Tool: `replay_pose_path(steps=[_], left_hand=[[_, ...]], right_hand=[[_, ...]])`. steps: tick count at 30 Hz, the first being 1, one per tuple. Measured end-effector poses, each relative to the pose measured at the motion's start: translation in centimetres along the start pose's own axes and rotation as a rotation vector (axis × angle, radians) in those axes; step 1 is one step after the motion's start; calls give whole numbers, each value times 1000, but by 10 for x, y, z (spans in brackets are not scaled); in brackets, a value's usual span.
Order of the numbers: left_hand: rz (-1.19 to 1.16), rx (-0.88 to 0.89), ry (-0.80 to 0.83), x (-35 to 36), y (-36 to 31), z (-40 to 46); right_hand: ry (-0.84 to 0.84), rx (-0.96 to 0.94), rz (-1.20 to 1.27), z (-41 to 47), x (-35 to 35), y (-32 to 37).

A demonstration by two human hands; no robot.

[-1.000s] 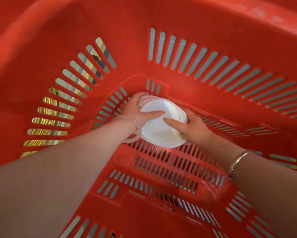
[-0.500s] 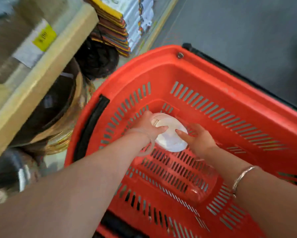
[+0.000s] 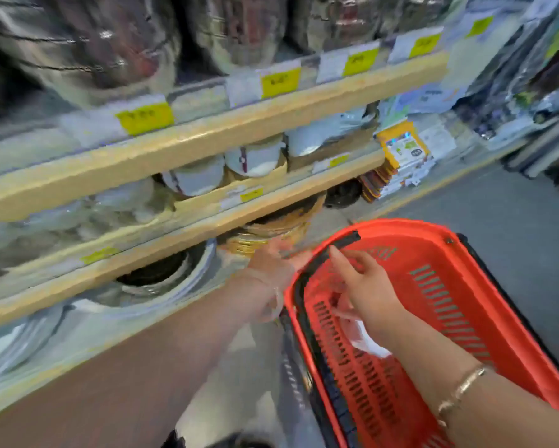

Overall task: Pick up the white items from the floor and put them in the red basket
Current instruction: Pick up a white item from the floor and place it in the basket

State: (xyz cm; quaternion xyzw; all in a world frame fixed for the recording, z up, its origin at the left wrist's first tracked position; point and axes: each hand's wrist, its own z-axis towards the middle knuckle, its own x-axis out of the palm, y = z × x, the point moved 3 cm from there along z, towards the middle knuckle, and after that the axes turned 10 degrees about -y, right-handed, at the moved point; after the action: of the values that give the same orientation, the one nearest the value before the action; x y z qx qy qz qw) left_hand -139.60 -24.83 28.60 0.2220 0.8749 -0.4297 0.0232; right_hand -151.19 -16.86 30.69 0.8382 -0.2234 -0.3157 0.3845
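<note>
The red basket [image 3: 465, 305] stands on the grey floor [image 3: 498, 205] at about 4 o'clock in the view, its black handle [image 3: 317, 270] folded along the rim nearest the shelves. Inside it, low against the slotted wall, lies a white item [image 3: 367, 342]; only a small pale patch of it shows, partly hidden under the right forearm, and its shape cannot be made out.

The right hand [image 3: 365, 286] hangs over the inside of the basket, at about 12 o'clock from the white item and clear of it. Its fingers [image 3: 339, 258] are loosely bent and slightly apart, holding nothing, the tips close to the black handle. A thin bracelet [image 3: 462, 389] circles the right wrist.

The left hand [image 3: 271, 266] is outside the basket, at about 9 o'clock from the right hand, just beside the rim and in front of a stack of gold-rimmed plates [image 3: 271, 231] on the lowest shelf. It is blurred; its fingers look relaxed and empty, well apart from the white item.

Wooden shelves [image 3: 207, 134] with yellow price tags [image 3: 279, 80] fill the view from 9 to 1 o'clock.
</note>
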Motion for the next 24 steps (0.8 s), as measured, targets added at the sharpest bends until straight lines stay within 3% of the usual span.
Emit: replay_pose_path(steps=[6, 10, 24], left_hand=[[-80, -85, -269, -189, 58, -23], [-186, -172, -465, -318, 133, -65], [-521, -442, -959, -647, 456, -327]], right_hand=[[355, -37, -135, -97, 146, 26], [562, -115, -300, -190, 248, 14], [1060, -266, -879, -588, 489, -143]])
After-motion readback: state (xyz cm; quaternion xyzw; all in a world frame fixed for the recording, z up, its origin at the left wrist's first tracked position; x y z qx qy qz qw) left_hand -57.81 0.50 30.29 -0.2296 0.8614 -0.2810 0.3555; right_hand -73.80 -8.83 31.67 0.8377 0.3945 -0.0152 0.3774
